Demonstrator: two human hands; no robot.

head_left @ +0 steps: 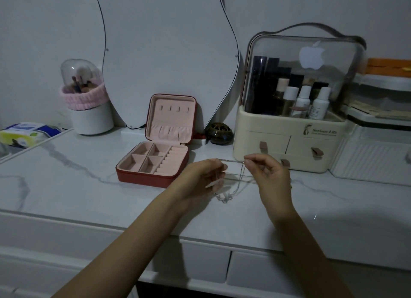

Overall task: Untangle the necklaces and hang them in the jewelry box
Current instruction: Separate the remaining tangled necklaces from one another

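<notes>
Dim room: white marble-veined vanity top [66, 186], curvy mirror [169, 52], pale wall [44, 30].

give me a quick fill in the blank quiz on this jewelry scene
1. Both hands hold the silver necklaces above the ____ tabletop.
2. The jewelry box stands with its lid ____.
3. The lid's hooks hold ____ necklaces so far.
4. The left hand and right hand each ____ the chain.

Missing words: marble; open; no; pinch
</notes>
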